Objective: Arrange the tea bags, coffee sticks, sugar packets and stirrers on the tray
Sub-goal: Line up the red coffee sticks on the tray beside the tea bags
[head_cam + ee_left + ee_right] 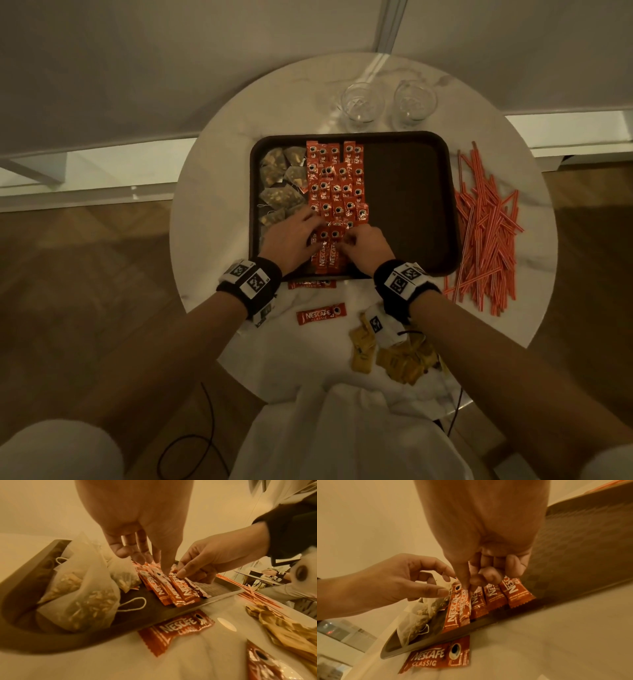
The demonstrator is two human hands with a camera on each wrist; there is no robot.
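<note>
A dark brown tray holds pyramid tea bags along its left side. Beside them lie rows of red coffee sticks. Both hands are at the tray's near edge, over the nearest row of sticks. My left hand has its fingers stretched down, their tips touching the stick tops. My right hand is curled, with the thumb and bent forefinger pinching the top of one coffee stick. Red-striped stirrers and yellow sugar packets lie on the table off the tray.
Two loose coffee sticks lie on the round marble table just before the tray. Two empty glasses stand behind it. The tray's right half is bare. A cable hangs near my lap.
</note>
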